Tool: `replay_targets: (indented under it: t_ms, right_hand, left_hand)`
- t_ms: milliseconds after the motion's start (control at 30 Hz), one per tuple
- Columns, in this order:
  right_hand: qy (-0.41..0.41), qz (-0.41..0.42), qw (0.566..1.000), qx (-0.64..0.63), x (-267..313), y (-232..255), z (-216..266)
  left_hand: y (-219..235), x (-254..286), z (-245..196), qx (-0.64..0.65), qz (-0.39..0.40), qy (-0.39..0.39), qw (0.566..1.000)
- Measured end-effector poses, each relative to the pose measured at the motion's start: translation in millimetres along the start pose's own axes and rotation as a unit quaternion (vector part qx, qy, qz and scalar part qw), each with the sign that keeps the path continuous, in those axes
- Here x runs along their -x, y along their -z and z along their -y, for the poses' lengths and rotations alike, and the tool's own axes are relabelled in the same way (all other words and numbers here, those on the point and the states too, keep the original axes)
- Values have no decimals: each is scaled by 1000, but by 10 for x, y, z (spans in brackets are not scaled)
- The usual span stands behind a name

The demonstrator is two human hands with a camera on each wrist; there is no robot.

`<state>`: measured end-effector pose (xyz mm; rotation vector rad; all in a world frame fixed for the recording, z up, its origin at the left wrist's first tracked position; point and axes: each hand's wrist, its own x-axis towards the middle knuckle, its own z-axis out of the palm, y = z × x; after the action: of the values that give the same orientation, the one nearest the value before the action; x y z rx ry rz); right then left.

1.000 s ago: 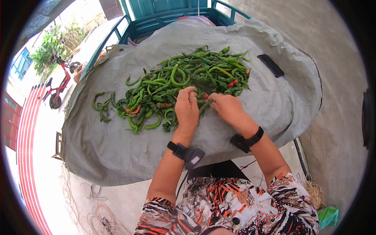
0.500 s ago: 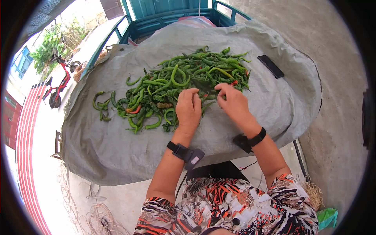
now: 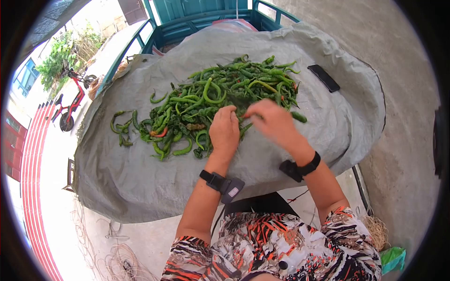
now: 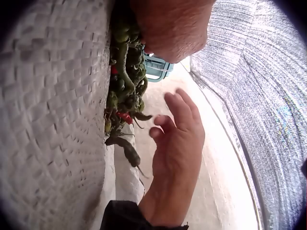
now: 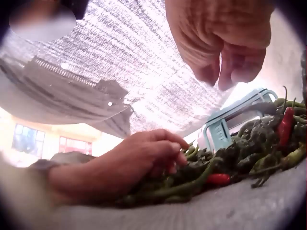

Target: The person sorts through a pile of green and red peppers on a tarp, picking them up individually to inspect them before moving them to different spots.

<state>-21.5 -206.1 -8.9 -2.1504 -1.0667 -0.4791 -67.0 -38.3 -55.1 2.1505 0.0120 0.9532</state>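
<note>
A heap of green peppers (image 3: 187, 100), with a few red ones among them, lies on the grey woven sheet (image 3: 154, 187). My left hand (image 3: 224, 131) rests low at the near edge of the heap, its fingers bent; I cannot tell whether they pinch a pepper. Blurred in the head view, my right hand (image 3: 274, 122) hovers over the heap's near right side, beside a red pepper (image 3: 246, 115). In the left wrist view this right hand (image 4: 180, 129) has loosely bent fingers with nothing between them. One green pepper (image 3: 298, 117) lies apart, right of the heap.
A black phone (image 3: 323, 78) lies on the sheet at the right. Several loose peppers (image 3: 123, 124) sit left of the heap. The teal cart frame (image 3: 201, 21) stands behind the sheet. A red scooter (image 3: 70, 103) is parked at far left.
My hands were close together at a pepper; my right hand then drew away rightward and now hangs above the near right side. A green pepper now lies right of the heap. My left hand stayed put.
</note>
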Motion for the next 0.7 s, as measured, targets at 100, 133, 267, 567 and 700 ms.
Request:
replay_targets:
  t_ms: [100,133,267,567,700]
  right_hand:
    - [-28,151,987,52,132,-129,194]
    - [-33,173,982,73,138,-154,220]
    - [-14,212,973,89,86,-128,171]
    - [-74,105,985,116,-2,113,40]
    - [-76,75,989,104,-64,194,51]
  left_hand:
    - [-16,-5,24,33,-13,10,999]
    - [-36,-2,42,23,-22,7,999]
    - [-13,1,10,38,-30,-1,999]
    - [86,-10,-102,29,-4,-62,998]
    - [12,0,-56,57,-43,-13,997]
